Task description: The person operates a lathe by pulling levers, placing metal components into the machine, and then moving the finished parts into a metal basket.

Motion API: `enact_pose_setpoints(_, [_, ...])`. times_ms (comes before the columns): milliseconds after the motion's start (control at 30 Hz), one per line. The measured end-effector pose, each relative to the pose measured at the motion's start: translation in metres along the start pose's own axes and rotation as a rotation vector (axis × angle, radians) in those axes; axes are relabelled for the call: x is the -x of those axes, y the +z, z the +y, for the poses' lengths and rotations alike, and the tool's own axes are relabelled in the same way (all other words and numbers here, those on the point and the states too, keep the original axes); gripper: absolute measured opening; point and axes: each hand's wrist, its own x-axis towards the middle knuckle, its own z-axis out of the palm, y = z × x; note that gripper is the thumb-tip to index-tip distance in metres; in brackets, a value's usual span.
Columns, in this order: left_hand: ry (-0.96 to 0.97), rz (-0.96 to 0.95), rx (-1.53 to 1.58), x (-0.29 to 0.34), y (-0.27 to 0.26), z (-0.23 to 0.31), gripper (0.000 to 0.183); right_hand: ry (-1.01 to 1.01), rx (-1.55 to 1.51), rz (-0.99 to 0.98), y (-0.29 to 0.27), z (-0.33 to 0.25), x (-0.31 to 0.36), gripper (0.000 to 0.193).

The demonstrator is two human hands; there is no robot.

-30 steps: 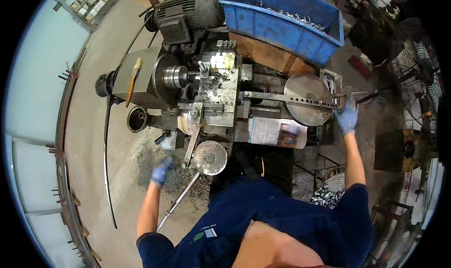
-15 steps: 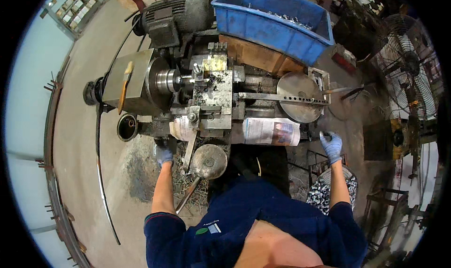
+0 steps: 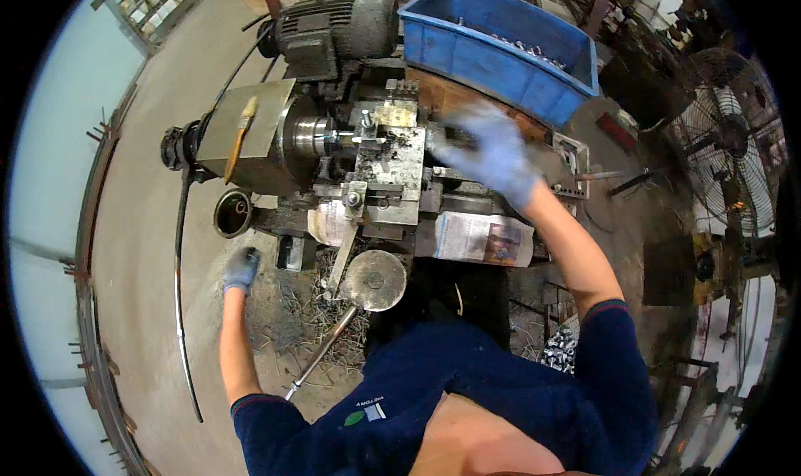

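Observation:
My left hand (image 3: 242, 269), in a blue-grey glove with dark-soiled fingers, hangs above the floor left of the lathe; its fingers look bunched, but what is in them cannot be made out. My right hand (image 3: 498, 155), gloved in pale blue and blurred, is over the lathe bed, right of the tool slide (image 3: 390, 166). Its thumb and fingers look apart, with nothing visible between them. The chuck (image 3: 310, 136) sits left of the slide, with a small bright metal piece (image 3: 338, 135) near it. A lever with a round disc (image 3: 375, 281) is in front of the slide.
A blue bin (image 3: 492, 63) with metal parts stands behind the lathe, beside the motor (image 3: 342, 27). A brush (image 3: 240, 140) lies on the headstock cover (image 3: 250, 113). Newspaper (image 3: 482, 239) covers the front edge. Small parts (image 3: 559, 349) lie at lower right; a fan (image 3: 730, 130) stands far right.
My right hand has swung up and left from the lathe's front right over the bed, covering the perforated bar and large disc. My left hand has moved left, away from the lathe's front.

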Motion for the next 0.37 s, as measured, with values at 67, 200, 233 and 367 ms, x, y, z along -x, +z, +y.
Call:
enact_pose_setpoints(67, [-0.012,0.316,0.084,0.015,-0.063,-0.012,0.034,-0.203,0.122,-0.082,0.039,-0.036,-0.039,0.050])
enact_pose_setpoints(200, [-0.209,0.537,-0.114,0.061,-0.167,-0.060,0.041,-0.196,0.440,-0.753,0.098,-0.081,-0.100,0.049])
enact_pose_setpoints(233, [-0.326,0.460,-0.157,0.072,-0.165,-0.062,0.044,-0.204,0.453,-0.794,0.112,-0.076,-0.106,0.049])
enact_pose_setpoints(367, [-0.432,0.412,-0.289,0.104,-0.100,-0.065,0.058,-0.221,0.385,-0.923,0.129,-0.074,-0.117,0.059])
